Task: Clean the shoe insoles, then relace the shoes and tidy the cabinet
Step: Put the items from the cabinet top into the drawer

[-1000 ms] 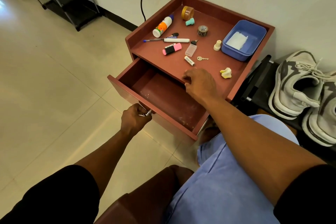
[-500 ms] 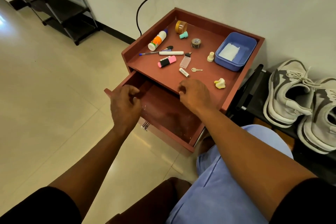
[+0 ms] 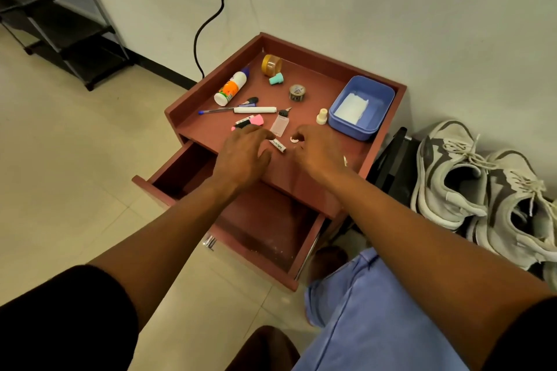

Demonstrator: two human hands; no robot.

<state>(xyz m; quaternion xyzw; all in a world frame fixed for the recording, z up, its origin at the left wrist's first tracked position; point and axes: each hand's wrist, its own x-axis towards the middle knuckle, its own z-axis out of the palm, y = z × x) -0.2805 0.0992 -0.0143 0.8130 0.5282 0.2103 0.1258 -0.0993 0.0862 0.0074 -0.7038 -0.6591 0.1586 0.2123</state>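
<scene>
Head camera, looking down: both hands reach over the front part of the reddish-brown cabinet top, above its pulled-out drawer. The left hand hovers palm down with fingers spread and relaxed, gripping nothing; its fingertips lie over the near end of the pink highlighter, and whether they touch it cannot be told. Just right of this hand's thumb lies the small white tube, in the gap between the two hands. The right hand has its fingers curled downward, with the small key right at their tips; whether it pinches the key cannot be told.

Beyond the left hand's fingertips lie the white marker and the blue pen, and farther out the white bottle with orange label. The clear lighter sits just past the gap between the hands. Farther from the hands stand the amber jar, the teal cap and the tape roll. Ahead of the right hand stand a small cream bottle and the blue tub holding a white cloth. Well to the right of the right hand, the grey-and-white shoes rest on a low black rack, laces in.
</scene>
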